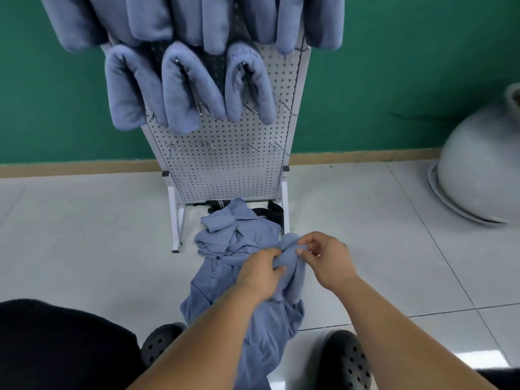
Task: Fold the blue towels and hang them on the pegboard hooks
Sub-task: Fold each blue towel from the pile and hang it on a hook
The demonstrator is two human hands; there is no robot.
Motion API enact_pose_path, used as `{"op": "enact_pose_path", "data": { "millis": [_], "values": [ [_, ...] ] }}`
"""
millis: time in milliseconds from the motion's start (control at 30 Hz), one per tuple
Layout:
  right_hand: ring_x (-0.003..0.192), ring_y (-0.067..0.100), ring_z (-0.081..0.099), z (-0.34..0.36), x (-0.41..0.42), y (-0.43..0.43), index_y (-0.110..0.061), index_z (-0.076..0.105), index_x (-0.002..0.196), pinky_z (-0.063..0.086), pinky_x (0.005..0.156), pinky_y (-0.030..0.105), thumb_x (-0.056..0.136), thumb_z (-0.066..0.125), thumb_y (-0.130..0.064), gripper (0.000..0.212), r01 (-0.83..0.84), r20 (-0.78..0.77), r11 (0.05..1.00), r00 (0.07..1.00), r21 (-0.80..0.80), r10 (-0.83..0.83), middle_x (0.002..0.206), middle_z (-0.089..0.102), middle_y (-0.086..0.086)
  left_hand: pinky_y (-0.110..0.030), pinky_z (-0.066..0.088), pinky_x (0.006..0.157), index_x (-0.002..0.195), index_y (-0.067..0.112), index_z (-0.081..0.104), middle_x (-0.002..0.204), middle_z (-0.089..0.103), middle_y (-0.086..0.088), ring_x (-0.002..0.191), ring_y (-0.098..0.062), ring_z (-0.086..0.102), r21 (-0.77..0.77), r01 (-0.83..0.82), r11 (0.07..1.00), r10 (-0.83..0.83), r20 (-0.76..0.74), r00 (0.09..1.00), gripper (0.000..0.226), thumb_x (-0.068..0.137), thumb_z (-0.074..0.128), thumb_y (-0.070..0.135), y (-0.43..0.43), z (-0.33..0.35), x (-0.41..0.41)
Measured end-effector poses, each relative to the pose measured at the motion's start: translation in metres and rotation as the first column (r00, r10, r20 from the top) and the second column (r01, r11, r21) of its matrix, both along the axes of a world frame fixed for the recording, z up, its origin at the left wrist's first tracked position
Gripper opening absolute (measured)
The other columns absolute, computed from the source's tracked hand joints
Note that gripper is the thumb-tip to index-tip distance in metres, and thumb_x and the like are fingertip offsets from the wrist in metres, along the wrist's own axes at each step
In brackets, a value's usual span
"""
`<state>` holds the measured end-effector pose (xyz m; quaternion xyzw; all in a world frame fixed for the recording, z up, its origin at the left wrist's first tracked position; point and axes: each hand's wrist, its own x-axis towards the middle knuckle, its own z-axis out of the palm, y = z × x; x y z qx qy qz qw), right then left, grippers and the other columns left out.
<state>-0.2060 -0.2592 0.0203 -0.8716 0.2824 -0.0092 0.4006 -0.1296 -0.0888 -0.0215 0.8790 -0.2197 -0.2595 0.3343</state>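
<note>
- The left hand (260, 273) had its fingers curled round a bunched fold of a blue towel (253, 322), gripping it from the left.
- The right hand (326, 260) pinched the same towel's upper edge between thumb and fingertips, with the other fingers loosely bent, just right of the left hand.
- The held towel hung crumpled from both hands down toward the near edge of the view, between two black perforated clogs (344, 358).
- Beyond the hands, a loose pile of blue towels (236, 235) lay on the pale tiled floor (84, 249), at the foot of the pegboard (225, 170).
- The white pegboard stood on a metal frame against a green wall (42, 94).
- Three folded towels (188, 91) hung side by side on hooks in its middle row, and more folded towels (168, 18) hung in the row above them.
- A row of bare hooks (206, 144) sat lower on the board, and one more stood to the right of the three hung towels.
- Something dark, possibly straps or a bag, lay under the frame behind the pile; the view was too poor to tell.
- A large grey rounded vessel (484, 164) rested on the floor at the far right.
- Dark cloth (56, 347) filled the near left corner.
</note>
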Motion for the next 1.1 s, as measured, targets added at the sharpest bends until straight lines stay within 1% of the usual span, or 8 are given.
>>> {"op": "enact_pose_path", "data": {
  "millis": [100, 233, 400, 500, 633, 767, 900, 1100],
  "values": [
    [0.073, 0.013, 0.066, 0.033, 0.016, -0.018, -0.038, 0.067, 0.094, 0.048, 0.059, 0.025, 0.098, 0.070, -0.030, 0.009, -0.092, -0.107, 0.986, 0.991, -0.137, 0.077, 0.079, 0.074, -0.010, -0.032, 0.054, 0.071, 0.082, 0.041, 0.061, 0.079, 0.065, 0.011, 0.078, -0.016, 0.063, -0.077, -0.019, 0.997, 0.023, 0.061, 0.998, 0.020, 0.098, 0.068, 0.032, 0.004, 0.036, 0.029],
    [0.089, 0.015, 0.065, 0.090, 0.033, -0.036, -0.043, 0.066, 0.107, 0.055, 0.083, 0.032, 0.093, 0.075, -0.040, 0.017, -0.298, -0.283, 0.919, 0.933, -0.258, 0.224, 0.102, 0.070, -0.010, -0.032, 0.045, 0.065, 0.077, 0.025, 0.066, 0.073, 0.064, 0.003, 0.072, -0.017, 0.058, -0.076, 0.012, 0.997, 0.002, 0.176, 0.984, 0.027, 0.096, 0.073, 0.041, 0.004, 0.108, 0.069],
    [0.086, 0.019, 0.072, 0.173, 0.045, -0.011, -0.024, 0.069, 0.100, 0.060, 0.085, 0.036, 0.075, 0.092, -0.052, 0.044, -0.440, -0.093, 0.898, 0.894, 0.006, 0.438, 0.098, 0.076, -0.007, -0.038, 0.023, 0.053, 0.057, 0.018, 0.035, 0.056, 0.027, 0.000, 0.057, -0.017, 0.025, -0.093, 0.048, 0.994, -0.022, 0.266, 0.964, 0.064, 0.090, 0.076, 0.053, 0.002, 0.192, 0.089],
    [0.084, 0.022, 0.073, 0.198, 0.044, 0.010, -0.020, 0.060, 0.100, 0.059, 0.078, 0.040, 0.068, 0.095, -0.054, 0.058, -0.465, -0.001, 0.885, 0.885, -0.001, 0.465, 0.097, 0.073, -0.002, -0.032, 0.023, 0.059, 0.067, 0.019, 0.046, 0.066, 0.029, -0.003, 0.063, -0.017, 0.028, -0.275, -0.011, 0.961, 0.037, 0.090, 0.995, 0.050, 0.089, 0.080, 0.049, 0.000, 0.222, 0.092],
    [0.075, 0.013, 0.068, 0.209, 0.050, 0.011, -0.028, 0.057, 0.092, 0.056, 0.074, 0.036, 0.083, 0.087, -0.039, 0.033, -0.326, 0.097, 0.903, 0.926, -0.280, 0.364, 0.090, 0.069, -0.009, -0.032, 0.059, 0.083, 0.107, 0.015, 0.075, 0.094, 0.077, 0.000, 0.086, -0.014, 0.070, -0.437, -0.062, 0.897, -0.036, -0.212, 0.977, 0.023, 0.089, 0.085, 0.025, 0.008, 0.249, 0.097],
    [0.072, 0.004, 0.067, 0.218, 0.061, -0.005, -0.029, 0.066, 0.080, 0.054, 0.072, 0.030, 0.087, 0.084, -0.030, 0.019, -0.292, 0.084, 0.906, 0.940, -0.308, 0.331, 0.076, 0.073, -0.013, -0.037, 0.062, 0.093, 0.130, 0.010, 0.067, 0.113, 0.077, -0.019, 0.100, -0.024, 0.075, -0.575, -0.169, 0.800, -0.107, -0.413, 0.904, 0.040, 0.093, 0.075, -0.004, 0.020, 0.262, 0.100],
    [0.065, -0.001, 0.064, 0.228, 0.067, -0.009, -0.028, 0.073, 0.076, 0.048, 0.064, 0.016, 0.083, 0.090, -0.033, 0.019, -0.229, 0.221, 0.949, 0.935, -0.216, 0.276, 0.073, 0.073, -0.018, -0.030, 0.061, 0.074, 0.123, 0.010, 0.070, 0.090, 0.078, -0.007, 0.079, -0.018, 0.073, -0.536, -0.164, 0.828, -0.004, -0.298, 0.955, 0.029, 0.096, 0.075, 0.005, 0.030, 0.253, 0.108],
    [0.065, 0.008, 0.061, 0.220, 0.075, -0.025, -0.024, 0.067, 0.084, 0.048, 0.065, 0.030, 0.093, 0.079, -0.029, 0.015, -0.159, 0.235, 0.966, 0.950, -0.203, 0.206, 0.074, 0.073, -0.007, -0.031, 0.049, 0.069, 0.092, 0.022, 0.076, 0.071, 0.067, -0.006, 0.064, -0.014, 0.053, -0.322, -0.044, 0.946, 0.088, 0.122, 0.989, 0.007, 0.096, 0.076, 0.028, 0.036, 0.238, 0.130]
  ]
}}
